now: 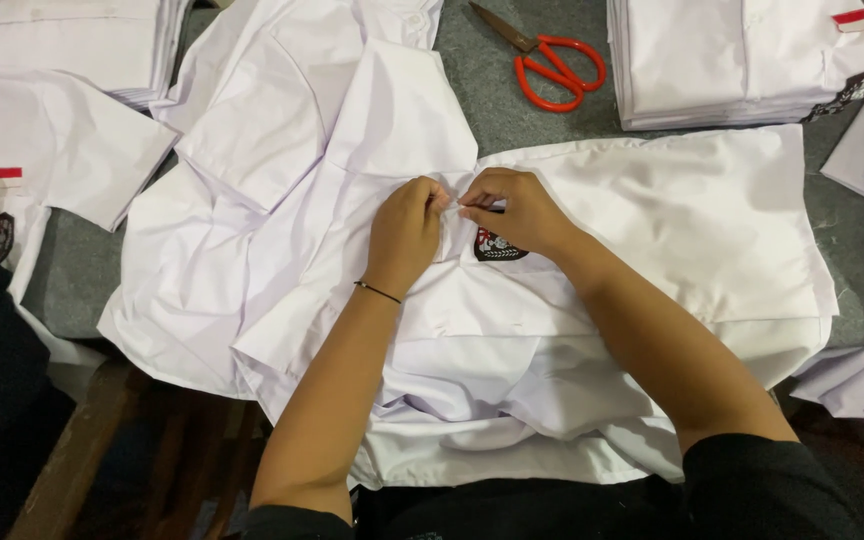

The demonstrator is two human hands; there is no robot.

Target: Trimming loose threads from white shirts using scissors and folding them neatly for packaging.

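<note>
on grey table (552, 115), white shirt (652, 230) lying crosswise, left hand (404, 235), right hand (517, 212), both grips pinching it

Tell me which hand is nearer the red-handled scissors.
Right. The right hand pinches the white shirt almost straight below the scissors; the left hand grips the same fold further to the left, so it sits slightly farther away.
</note>
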